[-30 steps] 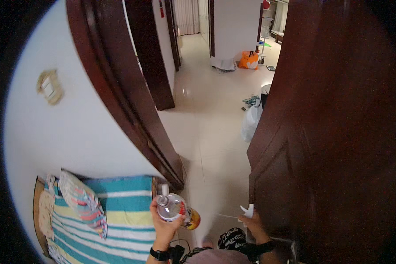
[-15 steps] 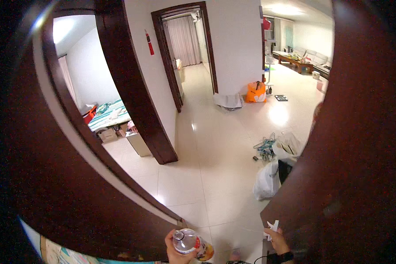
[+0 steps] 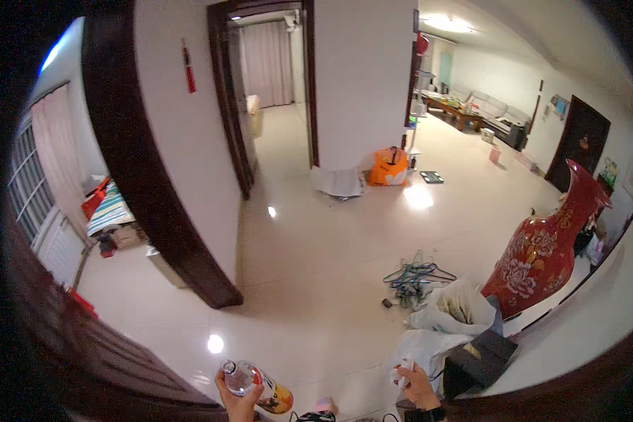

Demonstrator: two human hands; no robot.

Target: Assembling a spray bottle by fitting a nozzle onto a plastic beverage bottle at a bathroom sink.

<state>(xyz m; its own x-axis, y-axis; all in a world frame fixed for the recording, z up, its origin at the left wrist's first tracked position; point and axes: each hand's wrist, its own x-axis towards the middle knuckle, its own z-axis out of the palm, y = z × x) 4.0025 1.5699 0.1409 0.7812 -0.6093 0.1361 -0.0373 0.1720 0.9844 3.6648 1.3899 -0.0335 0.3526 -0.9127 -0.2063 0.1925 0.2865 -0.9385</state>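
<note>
My left hand (image 3: pixel 238 404) is closed round a clear plastic bottle (image 3: pixel 273 396) with a yellow-and-orange label, tilted with its uncapped neck toward the upper left. My right hand (image 3: pixel 420 391), with a dark band at the wrist, grips a small white spray trigger head (image 3: pixel 403 373). It is well apart from the bottle. Behind the right hand stand white plastic bags (image 3: pixel 429 343) on the floor, so part of the spray head blends into them.
A tall red flowered vase (image 3: pixel 531 264) stands at the right beside a dark box (image 3: pixel 487 357). Clothes hangers (image 3: pixel 416 276) lie on the tiled floor. Farther off are an orange bag (image 3: pixel 389 167) and a flat scale (image 3: pixel 432 177). A dark door frame (image 3: pixel 169 190) rises at the left.
My view has moved forward past the dark door edges, bringing the red vase and dark box into sight. Both hands appear farther left, still holding the bottle and the spray head.
</note>
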